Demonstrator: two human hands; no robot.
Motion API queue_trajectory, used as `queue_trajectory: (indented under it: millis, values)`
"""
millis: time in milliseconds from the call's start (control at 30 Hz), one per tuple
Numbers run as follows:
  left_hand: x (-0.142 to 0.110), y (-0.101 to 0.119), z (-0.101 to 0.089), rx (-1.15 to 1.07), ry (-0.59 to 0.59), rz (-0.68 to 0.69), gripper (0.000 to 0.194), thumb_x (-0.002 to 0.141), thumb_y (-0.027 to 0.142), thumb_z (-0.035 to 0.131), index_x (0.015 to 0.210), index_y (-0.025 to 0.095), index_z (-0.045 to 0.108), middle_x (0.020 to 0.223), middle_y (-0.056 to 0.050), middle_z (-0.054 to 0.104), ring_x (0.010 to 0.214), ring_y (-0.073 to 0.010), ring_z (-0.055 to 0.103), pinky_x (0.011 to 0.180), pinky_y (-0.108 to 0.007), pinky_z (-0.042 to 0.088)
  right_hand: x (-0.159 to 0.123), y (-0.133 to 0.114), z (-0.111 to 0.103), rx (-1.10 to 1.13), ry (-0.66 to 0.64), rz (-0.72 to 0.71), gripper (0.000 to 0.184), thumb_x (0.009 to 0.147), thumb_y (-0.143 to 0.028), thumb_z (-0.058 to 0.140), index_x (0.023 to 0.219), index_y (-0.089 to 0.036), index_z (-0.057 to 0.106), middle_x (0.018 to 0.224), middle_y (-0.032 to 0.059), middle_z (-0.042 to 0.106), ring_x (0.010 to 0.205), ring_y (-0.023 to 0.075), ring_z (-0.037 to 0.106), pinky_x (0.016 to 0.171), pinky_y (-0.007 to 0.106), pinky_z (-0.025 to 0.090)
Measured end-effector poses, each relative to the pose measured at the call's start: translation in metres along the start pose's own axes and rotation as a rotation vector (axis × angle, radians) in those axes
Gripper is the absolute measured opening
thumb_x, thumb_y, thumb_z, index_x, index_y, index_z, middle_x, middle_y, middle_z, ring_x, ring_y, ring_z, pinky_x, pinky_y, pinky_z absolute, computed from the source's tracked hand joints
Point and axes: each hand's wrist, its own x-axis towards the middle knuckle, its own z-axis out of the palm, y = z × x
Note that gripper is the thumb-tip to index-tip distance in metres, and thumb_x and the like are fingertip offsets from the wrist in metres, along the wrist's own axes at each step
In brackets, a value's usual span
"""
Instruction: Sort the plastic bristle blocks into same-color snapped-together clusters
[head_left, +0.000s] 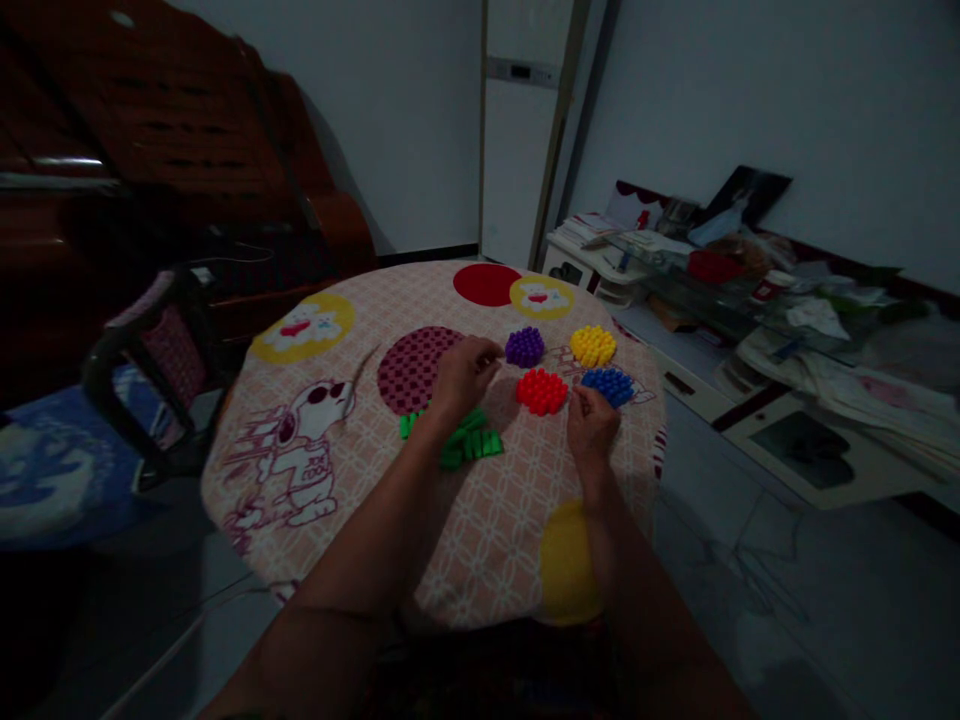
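My left hand (pixel 466 375) is curled beside the left edge of a purple cluster of small upright pegs (pixel 524 347). Its thumb and fingertips come close together; whether a small piece is between them is too dark to see. Below that hand lies a loose pile of green pieces (pixel 480 445), some lying flat and partly hidden by my forearm. My right hand (pixel 592 425) is closed in a pinch between a red cluster (pixel 541 391) and a blue cluster (pixel 609 387). Anything in its fingers is too small to make out. Behind the blue one sits a yellow cluster (pixel 592 345).
A patterned cloth covers the round table (pixel 360 500). To the left are a chair (pixel 161 370) and a wooden bench (pixel 225 150). A low cabinet (pixel 795 440) with papers, bags and a cup (pixel 771 287) runs along the right wall. A tall white unit (pixel 517 150) stands at the back.
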Motion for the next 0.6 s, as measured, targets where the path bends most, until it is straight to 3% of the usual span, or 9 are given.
queue_trajectory:
  millis: [133, 267, 433, 600]
  values:
    - [-0.002, -0.021, -0.047, 0.015, 0.212, -0.232, 0.018, 0.081, 0.024, 0.061, 0.093, 0.017, 0.072, 0.089, -0.003, 0.074, 0.080, -0.0170, 0.065, 0.077, -0.028, 0.052, -0.009, -0.021, 0.000, 0.014, -0.188, -0.043, 0.024, 0.091, -0.025, 0.051, 0.083, -0.019, 0.073, 0.082, 0.0068, 0.074, 0.073, 0.0190, 0.065, 0.072, 0.029, 0.048]
    - [-0.017, -0.039, -0.074, 0.048, 0.265, -0.369, 0.022, 0.079, 0.025, 0.062, 0.093, 0.015, 0.074, 0.081, -0.003, 0.073, 0.073, -0.0154, 0.063, 0.071, -0.026, 0.050, -0.030, -0.049, 0.005, 0.040, -0.450, -0.078, 0.021, 0.090, -0.023, 0.055, 0.097, -0.020, 0.074, 0.095, 0.0078, 0.076, 0.083, 0.0203, 0.069, 0.078, 0.030, 0.051]
    - [-0.039, -0.048, -0.080, 0.114, 0.202, -0.440, 0.021, 0.076, 0.027, 0.063, 0.090, 0.016, 0.076, 0.079, -0.003, 0.073, 0.073, -0.0172, 0.064, 0.071, -0.027, 0.050, -0.042, -0.081, 0.020, 0.002, -0.615, -0.200, 0.030, 0.096, -0.022, 0.050, 0.117, -0.017, 0.071, 0.114, 0.0120, 0.072, 0.104, 0.0234, 0.066, 0.095, 0.035, 0.050]
    - [-0.054, -0.057, -0.071, 0.113, 0.164, -0.490, 0.022, 0.077, 0.028, 0.059, 0.086, 0.016, 0.074, 0.075, -0.004, 0.073, 0.072, -0.0187, 0.065, 0.069, -0.027, 0.048, -0.037, -0.110, 0.057, -0.067, -0.714, -0.379, 0.040, 0.099, -0.022, 0.047, 0.138, -0.019, 0.058, 0.141, 0.0130, 0.059, 0.124, 0.0258, 0.055, 0.105, 0.040, 0.044]
